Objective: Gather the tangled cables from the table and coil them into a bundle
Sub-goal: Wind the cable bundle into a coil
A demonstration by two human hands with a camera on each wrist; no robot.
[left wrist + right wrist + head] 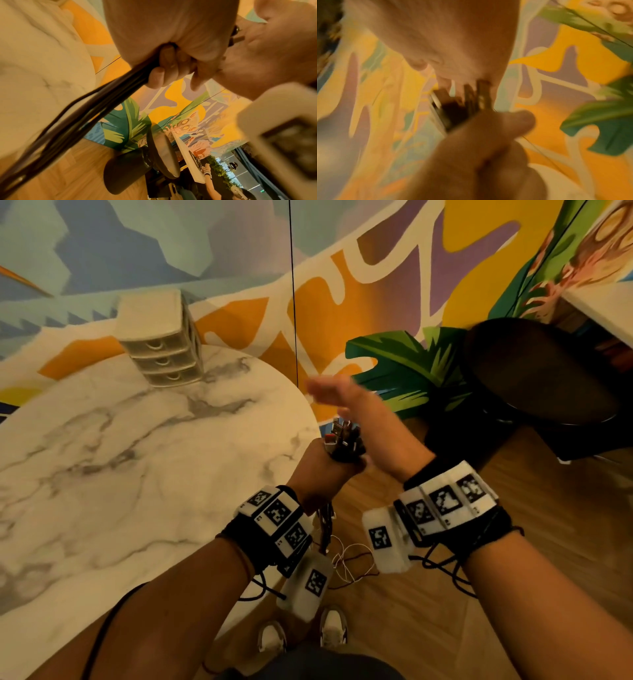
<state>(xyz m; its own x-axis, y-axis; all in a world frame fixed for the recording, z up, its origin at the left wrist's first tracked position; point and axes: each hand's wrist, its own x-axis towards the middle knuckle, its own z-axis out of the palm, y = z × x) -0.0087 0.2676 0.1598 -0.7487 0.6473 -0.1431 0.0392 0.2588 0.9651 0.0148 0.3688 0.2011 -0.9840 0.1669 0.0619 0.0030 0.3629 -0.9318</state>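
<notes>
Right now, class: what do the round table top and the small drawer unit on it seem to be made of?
Table top: marble or a marble-look laminate, white with grey veins and a smooth sheen; which one cannot be told. Drawer unit: probably plastic, pale, slightly translucent, with moulded handles.

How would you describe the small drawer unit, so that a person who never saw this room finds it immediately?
Start at the round marble table on the left. At its far edge, against the painted wall, stands the small drawer unit. It is a pale plastic box with three stacked drawers, the only thing seen standing on the tabletop.
</notes>
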